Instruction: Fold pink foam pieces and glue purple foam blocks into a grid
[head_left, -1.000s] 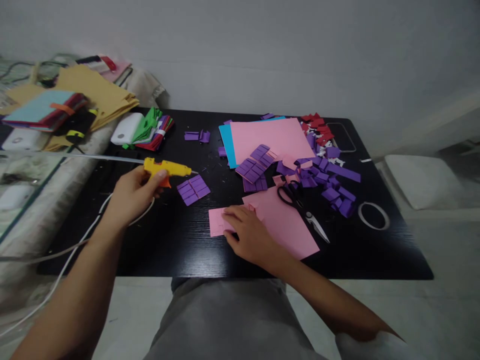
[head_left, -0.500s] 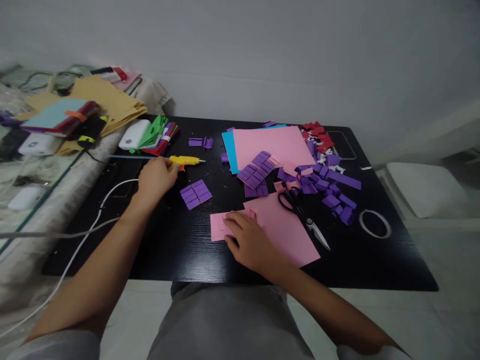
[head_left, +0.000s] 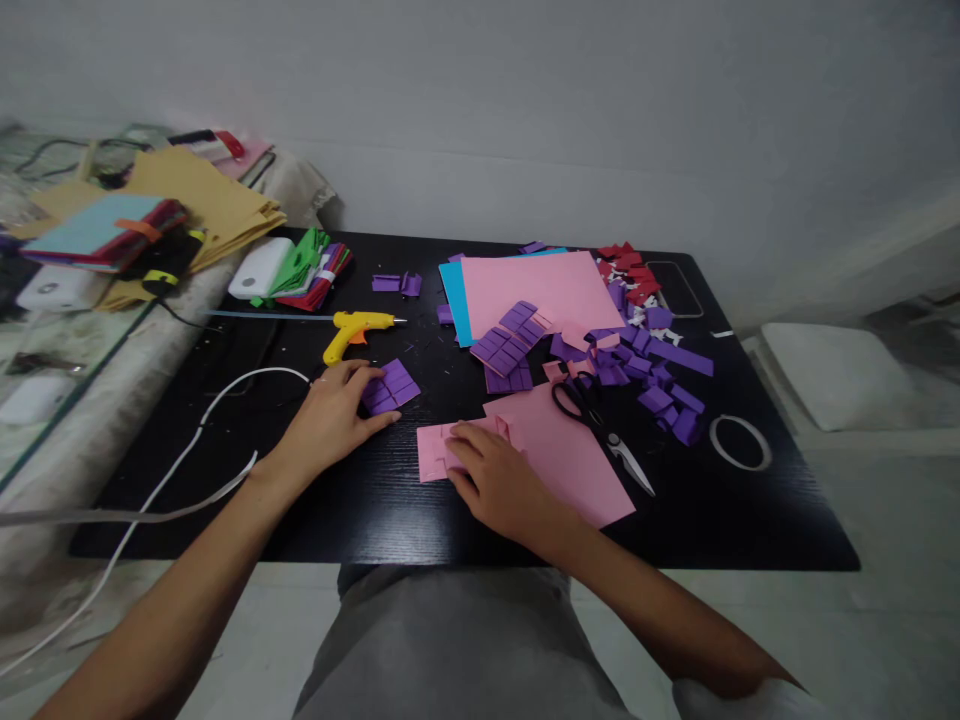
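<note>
My left hand (head_left: 337, 410) is at the left side of a purple paper square (head_left: 394, 385) with a grid of folded strips. Its thumb and fingers are apart, and the fingertips reach the square's edge. Just beyond lies a yellow hot glue gun (head_left: 346, 338), out of the hand, its nozzle pointing right. My right hand (head_left: 499, 480) has its fingers curled down on a pink paper piece (head_left: 430, 455) with folded flaps, flat on the table. Its palm hides part of that piece. Under the forearm lies a larger pink sheet (head_left: 570, 455).
Black-handled scissors (head_left: 615, 445) lie on the pink sheet. Purple grid pieces (head_left: 502, 345), pink and blue sheets (head_left: 540, 285) and purple scraps (head_left: 660, 390) are behind. A tape ring (head_left: 740, 443) sits at right. A white cable (head_left: 201, 425) runs along the left of the table.
My left hand has let go of the glue gun, which now lies on the table, and has moved toward me and right to the purple square. My right hand keeps its place.
</note>
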